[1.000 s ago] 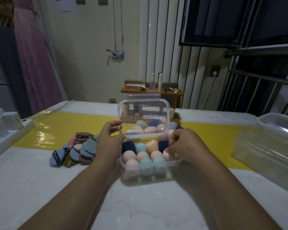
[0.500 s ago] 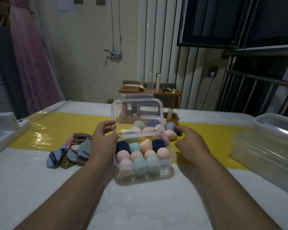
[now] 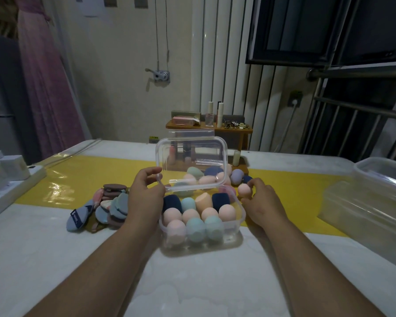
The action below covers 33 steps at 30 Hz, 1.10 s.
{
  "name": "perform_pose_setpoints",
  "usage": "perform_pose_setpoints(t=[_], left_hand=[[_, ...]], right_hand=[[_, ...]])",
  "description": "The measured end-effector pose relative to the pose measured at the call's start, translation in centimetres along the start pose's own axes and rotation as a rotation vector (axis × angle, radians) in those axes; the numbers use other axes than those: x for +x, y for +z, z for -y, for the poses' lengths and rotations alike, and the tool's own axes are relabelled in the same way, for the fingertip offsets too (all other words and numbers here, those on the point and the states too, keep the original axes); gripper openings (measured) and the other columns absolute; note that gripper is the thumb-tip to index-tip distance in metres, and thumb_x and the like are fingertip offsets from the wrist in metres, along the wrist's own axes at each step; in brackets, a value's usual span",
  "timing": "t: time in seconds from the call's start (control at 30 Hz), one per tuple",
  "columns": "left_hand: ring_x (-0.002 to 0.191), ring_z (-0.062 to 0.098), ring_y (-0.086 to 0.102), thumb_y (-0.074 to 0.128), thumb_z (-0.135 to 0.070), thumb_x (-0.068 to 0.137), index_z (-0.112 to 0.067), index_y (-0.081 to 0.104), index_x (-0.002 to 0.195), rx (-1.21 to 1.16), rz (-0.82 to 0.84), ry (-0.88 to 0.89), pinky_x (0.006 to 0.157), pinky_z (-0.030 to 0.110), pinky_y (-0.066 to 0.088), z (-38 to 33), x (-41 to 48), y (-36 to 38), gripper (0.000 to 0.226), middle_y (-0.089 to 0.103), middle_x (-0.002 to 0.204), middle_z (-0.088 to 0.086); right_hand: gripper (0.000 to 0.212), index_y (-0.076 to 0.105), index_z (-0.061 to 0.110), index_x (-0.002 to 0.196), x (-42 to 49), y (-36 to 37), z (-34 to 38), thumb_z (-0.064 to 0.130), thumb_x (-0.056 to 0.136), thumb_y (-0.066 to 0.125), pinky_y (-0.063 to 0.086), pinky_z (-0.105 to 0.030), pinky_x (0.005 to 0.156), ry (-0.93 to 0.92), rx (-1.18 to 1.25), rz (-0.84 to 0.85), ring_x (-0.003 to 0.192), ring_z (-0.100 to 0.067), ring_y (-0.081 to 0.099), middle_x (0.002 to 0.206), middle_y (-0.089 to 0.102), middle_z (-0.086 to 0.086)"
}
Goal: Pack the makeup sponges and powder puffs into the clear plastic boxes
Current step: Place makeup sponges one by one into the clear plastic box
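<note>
Right hand [image 3: 263, 202] newly outside box [image 3: 201, 245], grip around pink sponge [image 3: 244, 190]; left hand's [image 3: 146, 195] grip on lid [image 3: 192, 156].

Dim, warm indoor light. Glare streaks on yellow strip [image 3: 60, 188] left of clear box [image 3: 234, 240]; soft shadow just in front of box. Window [image 3: 306, 26] up-right of box dark. Wide-angle bend at frame edges, corners soft.

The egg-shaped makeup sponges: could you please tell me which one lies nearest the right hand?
The peach egg-shaped sponge outside the clear plastic box, against the right hand; the others sit inside the box or behind its raised lid.
</note>
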<state>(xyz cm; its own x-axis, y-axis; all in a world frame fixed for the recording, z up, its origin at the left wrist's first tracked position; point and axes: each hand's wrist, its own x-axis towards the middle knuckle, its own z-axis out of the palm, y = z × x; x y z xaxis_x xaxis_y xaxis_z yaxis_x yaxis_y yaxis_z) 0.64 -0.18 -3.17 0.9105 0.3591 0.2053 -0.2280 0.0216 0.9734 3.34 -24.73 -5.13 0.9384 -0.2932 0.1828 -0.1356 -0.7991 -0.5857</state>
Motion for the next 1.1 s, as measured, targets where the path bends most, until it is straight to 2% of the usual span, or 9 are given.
perform_pose_setpoints(t=[0.2,0.33,0.43,0.57,0.67,0.77,0.83,1.0,1.1], left_hand=[[0.096,0.035,0.067,0.054,0.005,0.086,-0.036,0.064,0.1,-0.03,0.005,-0.019,0.079,0.053,0.056,0.0,-0.2,0.0,0.044,0.063,0.111,-0.003],[0.095,0.033,0.066,0.052,0.007,0.084,-0.034,0.063,0.101,-0.047,0.011,-0.036,0.077,0.052,0.056,0.0,-0.2,0.0,0.046,0.063,0.114,-0.002],[0.093,0.035,0.065,0.053,0.006,0.085,-0.035,0.064,0.1,-0.041,0.005,-0.021,0.077,0.055,0.056,0.0,-0.1,0.0,0.045,0.063,0.115,0.001],[0.097,0.04,0.065,0.051,0.005,0.086,-0.036,0.063,0.099,-0.032,0.006,-0.017,0.078,0.058,0.054,0.0,0.0,0.0,0.045,0.063,0.11,-0.003],[0.096,0.038,0.066,0.051,0.006,0.085,-0.036,0.063,0.099,-0.022,0.005,-0.005,0.077,0.055,0.055,0.0,-0.1,0.0,0.046,0.063,0.11,-0.002],[0.096,0.035,0.066,0.05,0.007,0.082,-0.037,0.063,0.099,-0.018,0.008,-0.012,0.078,0.054,0.056,0.0,-0.1,0.0,0.049,0.062,0.111,-0.003],[0.097,0.036,0.066,0.05,0.007,0.082,-0.037,0.063,0.099,-0.015,0.008,-0.013,0.08,0.056,0.055,0.0,-0.1,-0.1,0.05,0.062,0.112,-0.003],[0.096,0.035,0.065,0.05,0.007,0.082,-0.038,0.063,0.099,0.006,0.004,-0.016,0.081,0.06,0.055,-0.1,-0.2,-0.1,0.05,0.062,0.112,-0.004],[0.093,0.033,0.066,0.051,0.006,0.084,-0.036,0.062,0.101,0.013,0.003,-0.006,0.079,0.055,0.055,-0.2,-0.2,0.0,0.047,0.062,0.112,-0.004]], right_hand=[[0.018,0.05,0.02,0.102,-0.4,-0.3,0.3,0.028,0.093,0.063,0.036,-0.032,0.065,-0.005,0.051,-0.096,0.086,-0.025,0.051,0.109,0.055,-0.007],[0.019,0.05,0.021,0.101,-1.1,-2.1,1.2,0.025,0.09,0.064,0.035,-0.027,0.053,-0.007,0.266,-0.162,0.074,-0.018,0.052,0.097,0.06,-0.001],[0.024,0.05,0.027,0.105,-2.1,-3.8,2.4,0.023,0.088,0.066,0.04,-0.028,0.055,-0.086,0.469,-0.146,0.073,-0.015,0.055,0.088,0.058,0.006],[0.007,0.063,0.017,0.082,-3.4,-5.2,4.0,0.022,0.078,0.066,0.039,-0.03,0.059,-0.226,0.527,-0.008,0.071,-0.017,0.054,0.077,0.062,0.002],[0.021,0.062,0.01,0.068,-4.0,-5.6,4.8,0.03,0.063,0.058,0.04,-0.035,0.063,-0.287,0.476,0.133,0.07,-0.018,0.05,0.072,0.057,-0.003],[0.013,0.061,0.025,0.056,-4.6,-5.7,5.4,0.036,0.057,0.056,0.043,-0.036,0.063,-0.336,0.341,0.23,0.075,-0.019,0.057,0.074,0.052,0.0],[0.009,0.058,0.03,0.052,-4.9,-5.9,5.5,0.035,0.06,0.054,0.038,-0.03,0.058,-0.342,0.191,0.254,0.07,-0.018,0.051,0.077,0.049,-0.002],[0.008,0.054,0.028,0.063,-5.3,-5.9,5.7,0.035,0.067,0.056,0.036,-0.028,0.055,-0.356,-0.02,0.268,0.072,-0.019,0.053,0.088,0.054,-0.004],[0.008,0.061,0.027,0.07,-5.3,-6.2,5.7,0.025,0.078,0.065,0.048,-0.033,0.063,-0.328,-0.113,0.373,0.082,-0.02,0.059,0.093,0.058,-0.002]])
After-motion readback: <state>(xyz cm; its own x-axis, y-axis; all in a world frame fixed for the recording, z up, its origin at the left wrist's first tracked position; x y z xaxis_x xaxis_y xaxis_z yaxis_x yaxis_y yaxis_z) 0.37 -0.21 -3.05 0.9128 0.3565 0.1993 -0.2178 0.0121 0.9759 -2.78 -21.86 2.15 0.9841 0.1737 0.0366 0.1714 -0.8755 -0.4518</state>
